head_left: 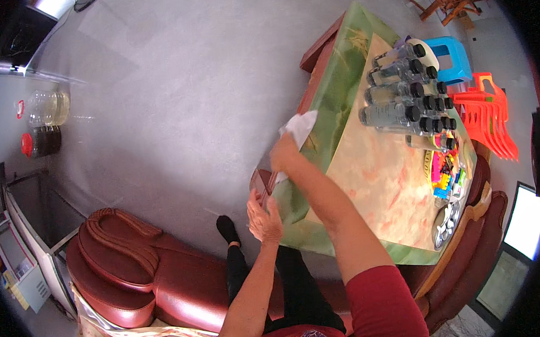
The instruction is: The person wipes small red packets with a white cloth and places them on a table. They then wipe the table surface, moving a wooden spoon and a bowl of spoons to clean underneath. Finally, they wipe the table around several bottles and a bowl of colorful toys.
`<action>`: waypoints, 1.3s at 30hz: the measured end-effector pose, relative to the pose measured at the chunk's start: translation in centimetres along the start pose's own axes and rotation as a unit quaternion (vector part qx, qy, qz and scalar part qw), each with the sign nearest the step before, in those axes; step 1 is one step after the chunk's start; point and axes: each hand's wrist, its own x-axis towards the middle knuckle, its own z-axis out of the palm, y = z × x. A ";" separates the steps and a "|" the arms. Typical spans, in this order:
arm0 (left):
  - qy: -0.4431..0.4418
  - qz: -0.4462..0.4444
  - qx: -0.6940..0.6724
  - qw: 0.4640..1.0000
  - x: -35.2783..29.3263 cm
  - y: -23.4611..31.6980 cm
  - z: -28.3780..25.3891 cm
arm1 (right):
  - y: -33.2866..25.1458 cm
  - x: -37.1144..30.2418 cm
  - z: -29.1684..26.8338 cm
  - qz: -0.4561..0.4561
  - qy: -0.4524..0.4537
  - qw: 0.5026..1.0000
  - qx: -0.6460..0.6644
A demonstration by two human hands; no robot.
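My right hand (284,153) is closed on a white cloth (300,126), which lies against the green border at the left edge of the marble-patterned table (376,188). Some white also shows below that hand. My left hand (265,218) is just below it, by the table's near-left corner and its reddish-brown side (261,180). Its fingers are apart and slightly bent; I cannot tell whether they touch the side.
Several clear bottles (393,92) with black caps stand on the table, beside colourful toy blocks (444,179) and a silvery tray (446,226). Beyond are a blue stool (452,58) and orange stacked plastic chairs (484,114). A dark red leather sofa (188,286) runs along the near side.
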 end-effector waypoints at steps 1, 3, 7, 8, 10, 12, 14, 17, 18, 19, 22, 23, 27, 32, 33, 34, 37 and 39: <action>-0.077 -0.144 -0.096 0.982 0.8 1.0 -1.4 | -2.0 -0.6 0.2 -0.025 -0.021 0.999 0.021; -0.102 -0.205 -0.280 0.932 1.9 -1.9 -2.3 | -5.7 -1.0 0.4 -0.094 -0.066 0.993 0.026; -0.167 -0.310 -0.360 0.864 1.7 -3.9 -5.0 | -9.6 -2.8 2.2 -0.112 0.071 0.991 0.031; -0.176 -0.343 -0.361 0.849 1.4 -3.7 -5.6 | -10.0 -3.5 2.8 -0.111 0.102 0.988 0.031; -0.190 -0.354 -0.377 0.834 1.1 -4.6 -6.0 | -10.6 -5.4 1.6 -0.106 0.121 0.986 0.050; -0.218 -0.361 -0.373 0.826 0.6 -3.8 -6.5 | -11.3 -8.8 -0.2 -0.088 0.086 0.987 0.099; -0.228 -0.342 -0.410 0.814 0.9 -4.0 -6.1 | -12.5 -12.8 -0.2 -0.089 0.223 0.947 0.213; -0.267 -0.334 -0.388 0.816 1.6 -2.2 -5.2 | -12.4 -17.3 3.4 -0.023 0.462 0.853 0.242; -0.280 -0.312 -0.366 0.831 1.9 -1.4 -4.8 | -11.3 -18.1 4.8 0.046 0.457 0.859 0.224; -0.260 -0.310 -0.292 0.867 3.1 -2.2 -3.6 | -10.5 -18.5 6.4 0.110 0.453 0.860 0.208; -0.214 -0.134 -0.177 0.951 5.1 -3.7 -0.3 | -6.1 -19.2 8.2 0.284 0.404 0.838 0.234; -0.205 -0.043 -0.157 0.965 5.1 -3.4 0.6 | -3.9 -19.4 8.2 0.326 0.389 0.815 0.281; -0.177 0.103 0.075 0.976 3.6 6.8 2.9 | 2.7 -21.1 11.6 0.403 0.364 0.797 0.263; -0.106 0.074 0.191 0.973 4.9 11.0 6.4 | 6.6 -22.0 14.4 0.487 0.362 0.743 0.284; -0.077 0.096 0.218 0.968 4.7 10.8 6.6 | 7.2 -22.3 15.1 0.503 0.364 0.731 0.284; -0.058 0.101 0.241 0.963 4.6 10.7 6.9 | 7.8 -22.7 15.9 0.522 0.353 0.724 0.282; -0.011 0.117 0.297 0.948 4.1 10.8 7.5 | 9.7 -24.3 18.6 0.570 0.331 0.698 0.280; 0.002 0.129 0.310 0.942 3.9 10.5 7.9 | 11.1 -25.5 20.3 0.600 0.318 0.672 0.296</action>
